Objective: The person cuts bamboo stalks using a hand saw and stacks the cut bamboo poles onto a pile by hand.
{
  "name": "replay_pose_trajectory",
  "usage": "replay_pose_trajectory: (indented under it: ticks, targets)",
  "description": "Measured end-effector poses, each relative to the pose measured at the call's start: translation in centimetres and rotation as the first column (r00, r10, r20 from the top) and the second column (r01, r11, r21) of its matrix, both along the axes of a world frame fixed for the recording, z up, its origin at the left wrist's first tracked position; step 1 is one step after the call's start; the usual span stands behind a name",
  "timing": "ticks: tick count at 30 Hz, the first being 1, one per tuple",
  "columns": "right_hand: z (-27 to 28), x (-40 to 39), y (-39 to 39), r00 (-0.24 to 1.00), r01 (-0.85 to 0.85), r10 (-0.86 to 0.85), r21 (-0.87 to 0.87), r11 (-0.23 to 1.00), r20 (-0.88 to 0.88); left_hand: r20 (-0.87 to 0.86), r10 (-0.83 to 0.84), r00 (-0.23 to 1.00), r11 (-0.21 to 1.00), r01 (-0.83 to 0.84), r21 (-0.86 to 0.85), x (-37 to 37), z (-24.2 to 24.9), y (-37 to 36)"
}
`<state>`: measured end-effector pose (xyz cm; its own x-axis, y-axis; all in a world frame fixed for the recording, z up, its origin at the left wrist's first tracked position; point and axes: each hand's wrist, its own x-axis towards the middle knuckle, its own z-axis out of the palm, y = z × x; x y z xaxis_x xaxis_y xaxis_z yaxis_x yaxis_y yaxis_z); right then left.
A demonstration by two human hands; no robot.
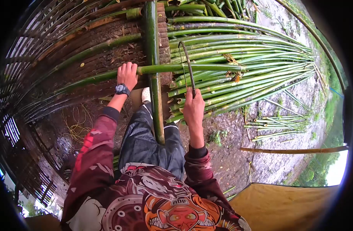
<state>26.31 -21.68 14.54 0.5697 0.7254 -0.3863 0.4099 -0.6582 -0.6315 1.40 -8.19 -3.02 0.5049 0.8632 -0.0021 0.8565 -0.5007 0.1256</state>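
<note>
Outdoors on muddy ground (pixel 226 154), beside a pile of green bamboo (pixel 245 73). The left hand (pixel 127 75) wraps fingers around a bamboo pole (pixel 184 68); the right hand (pixel 193 106) seems clenched on a curved blade (pixel 188 65).

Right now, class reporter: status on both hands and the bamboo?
Left hand grips bamboo pole. Right hand holds curved blade against it. Upright post crosses beneath.

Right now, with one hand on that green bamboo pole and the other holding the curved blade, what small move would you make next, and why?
Probably bring the curved blade down onto the bamboo pole. The left hand already grips the pole where it lies across the upright post, and the right hand holds the blade by its handle with the hooked tip arching just over the pole. Whether it touches yet is unclear.
</note>
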Motion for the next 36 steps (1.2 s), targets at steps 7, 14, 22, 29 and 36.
replay_pose_trajectory:
  ticks: [7,14,22,29,36]
  targets:
    - [-7.1,-0.2,-4.8,0.999,-0.003,0.011,0.203,0.979,-0.038,0.001,-0.001,1.000,0.976,0.001,-0.220,0.0,-0.5,3.4]
    - [0.5,-0.1,-6.1,0.999,0.008,-0.008,0.009,1.000,-0.035,-0.049,-0.053,0.997,0.951,0.035,-0.306,0.2,0.1,3.7]
    - [-0.9,1.3,3.3,1.000,-0.022,0.023,-0.073,0.997,0.012,-0.030,-0.043,0.999,0.957,0.033,-0.288,0.4,-0.1,3.6]
    - [-5.4,1.0,-0.1,1.000,-0.004,0.007,0.127,0.992,-0.025,-0.075,-0.076,0.994,0.822,0.019,-0.569,1.1,2.0,6.9]
    - [-9.4,0.6,-1.9,0.996,0.056,-0.034,0.276,0.960,-0.084,0.052,-0.125,0.991,0.638,0.120,-0.760,0.6,0.8,9.2]
